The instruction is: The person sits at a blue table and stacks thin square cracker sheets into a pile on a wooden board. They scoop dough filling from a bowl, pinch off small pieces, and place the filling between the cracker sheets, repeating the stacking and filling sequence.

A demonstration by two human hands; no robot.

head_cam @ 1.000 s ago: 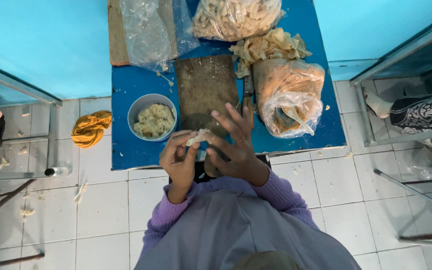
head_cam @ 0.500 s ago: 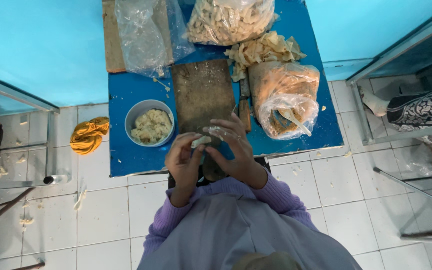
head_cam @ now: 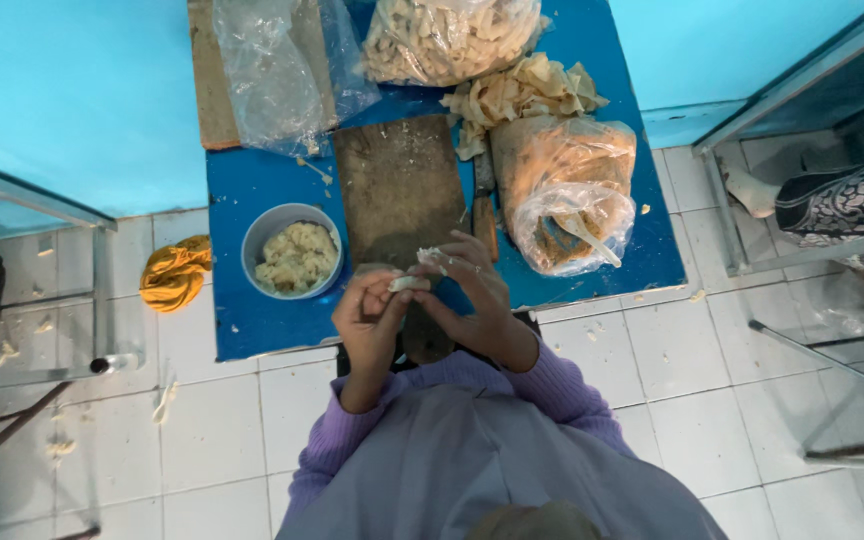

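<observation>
My left hand (head_cam: 370, 318) and my right hand (head_cam: 469, 290) meet over the near edge of a blue table (head_cam: 252, 330). Together they pinch a small pale piece of filled dough (head_cam: 414, 279) between the fingertips. Just left of my hands stands a grey bowl (head_cam: 292, 255) of pale lumpy filling. Beyond my hands lies a worn wooden cutting board (head_cam: 397, 180). A knife (head_cam: 484, 205) rests along the board's right side.
A clear bag of orange-tinted pieces (head_cam: 567, 190) lies on the right, loose pale wrappers (head_cam: 522, 95) behind it, another full bag (head_cam: 447, 35) at the back, an empty-looking bag (head_cam: 272, 70) back left. A yellow cloth (head_cam: 174, 272) lies on the tiled floor. Metal frames flank both sides.
My right hand's fingers, spread a second ago, have closed over the dough piece. Both hands stay together at the table's near edge, working the piece.
</observation>
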